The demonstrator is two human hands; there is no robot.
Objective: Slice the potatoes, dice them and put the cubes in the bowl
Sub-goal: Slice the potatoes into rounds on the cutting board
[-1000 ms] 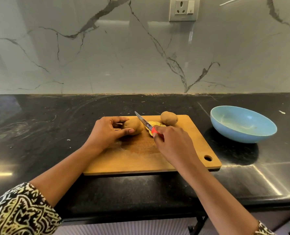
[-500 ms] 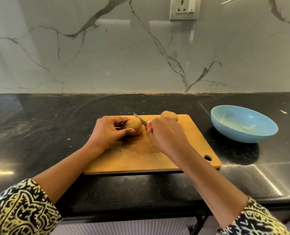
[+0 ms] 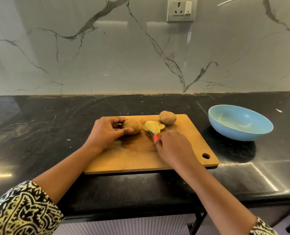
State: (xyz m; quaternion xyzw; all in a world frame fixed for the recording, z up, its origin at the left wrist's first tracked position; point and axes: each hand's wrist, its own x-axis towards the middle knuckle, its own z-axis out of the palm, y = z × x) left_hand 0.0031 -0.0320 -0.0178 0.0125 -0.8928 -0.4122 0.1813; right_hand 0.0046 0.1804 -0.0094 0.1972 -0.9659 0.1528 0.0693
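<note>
No legible text, label, brand, number or sign appears on any surface in view.

the right hand (image 3: 173,146) hides most of the blurred knife (image 3: 152,135).

Left grip (image 3: 107,133) holds a potato (image 3: 133,126) on the board (image 3: 197,141) — right grip (image 3: 173,146) holds the knife (image 3: 155,137), blade seemingly beneath the slices (image 3: 152,127).

Home kitchen, black stone counter (image 3: 39,126), marble-veined backsplash (image 3: 107,56), wall socket (image 3: 180,9), wooden chopping board (image 3: 183,150)
</note>
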